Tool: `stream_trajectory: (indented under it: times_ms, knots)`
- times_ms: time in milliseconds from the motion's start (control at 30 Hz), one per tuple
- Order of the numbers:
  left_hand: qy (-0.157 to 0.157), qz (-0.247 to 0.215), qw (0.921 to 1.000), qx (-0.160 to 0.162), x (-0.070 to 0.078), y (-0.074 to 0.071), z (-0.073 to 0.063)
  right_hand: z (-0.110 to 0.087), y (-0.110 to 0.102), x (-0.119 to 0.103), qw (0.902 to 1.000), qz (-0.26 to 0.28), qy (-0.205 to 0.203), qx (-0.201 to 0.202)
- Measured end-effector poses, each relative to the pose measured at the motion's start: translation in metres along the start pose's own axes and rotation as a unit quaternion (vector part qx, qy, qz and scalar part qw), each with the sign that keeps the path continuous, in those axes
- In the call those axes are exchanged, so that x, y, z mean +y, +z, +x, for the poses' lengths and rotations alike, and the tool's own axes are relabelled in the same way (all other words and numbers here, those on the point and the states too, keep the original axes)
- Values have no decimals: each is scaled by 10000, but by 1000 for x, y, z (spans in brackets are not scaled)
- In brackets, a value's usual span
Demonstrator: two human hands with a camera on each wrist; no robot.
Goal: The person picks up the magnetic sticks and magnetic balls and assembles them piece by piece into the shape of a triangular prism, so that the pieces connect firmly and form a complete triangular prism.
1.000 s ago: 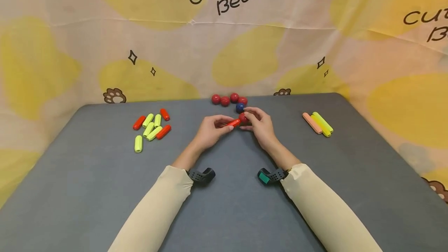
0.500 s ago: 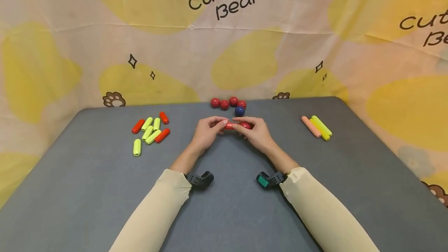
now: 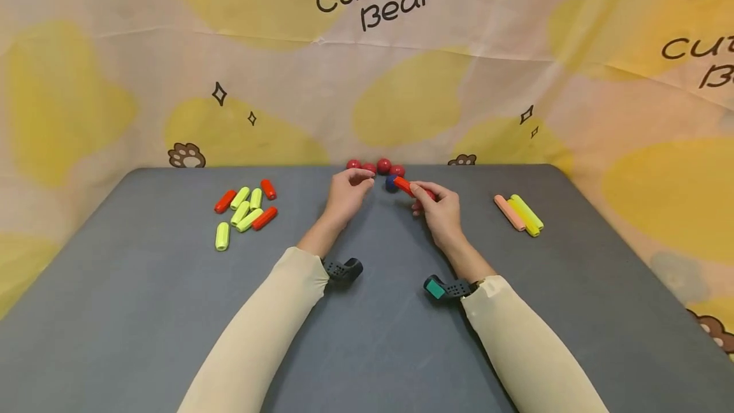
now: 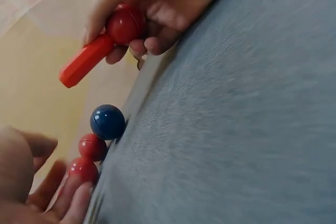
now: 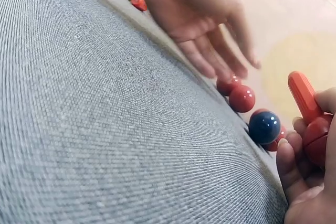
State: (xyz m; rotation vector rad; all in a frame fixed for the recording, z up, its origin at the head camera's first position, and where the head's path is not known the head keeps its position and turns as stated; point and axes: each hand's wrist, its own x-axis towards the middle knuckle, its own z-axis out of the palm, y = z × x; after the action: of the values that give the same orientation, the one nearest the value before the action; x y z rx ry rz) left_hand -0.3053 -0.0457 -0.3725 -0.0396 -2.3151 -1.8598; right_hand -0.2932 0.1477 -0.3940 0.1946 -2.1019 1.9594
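Observation:
My right hand (image 3: 443,214) holds a short red stick (image 4: 86,61) joined end to end with a red ball (image 4: 126,24), above the table. In the right wrist view the fingers curl round the ball and the stick points up and away. My left hand (image 3: 347,196) has let its fingers spread loosely, with nothing between them. Its fingertips overlap the red balls (image 5: 242,98) at the far edge in the wrist views. A blue ball (image 3: 392,183) lies just in front of the red ones, close to the stick's free end in the head view.
On the left of the grey table (image 3: 367,336) lie several short sticks, both pale green (image 3: 222,236) and red (image 3: 265,218). Longer sticks, one pink (image 3: 509,212) and others yellow (image 3: 527,212), lie together at the right. A printed cloth (image 3: 275,81) hangs behind the table.
The hands came together on the red stick and ball, then parted. My left hand let go of the stick and moved towards the red balls; the right drew the joined pieces right.

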Motion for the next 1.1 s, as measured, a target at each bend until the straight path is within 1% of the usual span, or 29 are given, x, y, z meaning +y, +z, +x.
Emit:
stream_trajectory:
  times_ms: [33,100,167,233,333,367,467,533,633,667,700,733,800,867,933,1000,1100]
  knots:
    - [192,234,9995,125,0,0,4,0,1,1,10000,17,19,15]
    - [537,684,9958,298,0,-2,11,-1,3,2,10000,16,59,-15]
    - [827,1197,9889,298,-2,-5,20,-3,6,1,9999,16,83,-66]
    - [981,1740,9797,145,-2,-8,26,-4,8,1,9999,9,134,-104]
    - [1101,2507,9617,-119,-3,-11,33,-6,11,-1,9997,-1,199,-134]
    - [1074,2716,9563,-169,-1,-11,35,-7,11,-2,9997,-22,208,-144]
    - [1060,3181,9418,-238,2,-10,39,-7,12,-4,9996,-49,194,-182]
    - [1078,3384,9344,-269,5,-8,40,-6,12,-6,9996,-115,160,-223]
    - [1170,3495,9291,-291,6,-6,41,-4,11,-7,9994,-139,133,-271]
    - [1223,3477,9291,-301,5,-5,40,-4,11,-7,9994,-149,130,-276]
    - [1273,3391,9316,-299,4,-5,39,-4,10,-7,9994,-147,131,-276]
    - [1317,3226,9369,-292,3,-5,37,-3,10,-7,9994,-162,138,-268]
    - [1360,2789,9503,-263,2,-5,32,-3,9,-7,9993,-197,164,-261]
    - [1280,2288,9648,-225,1,-7,25,-3,9,-7,9992,-235,207,-269]
    - [1124,1823,9766,-197,1,-10,16,-2,8,-6,9990,-261,235,-275]
    - [949,1497,9839,-228,1,-12,8,-2,6,-6,9988,-321,242,-290]
    - [746,1100,9904,-382,3,-13,-2,-2,2,-5,9980,-480,187,-359]
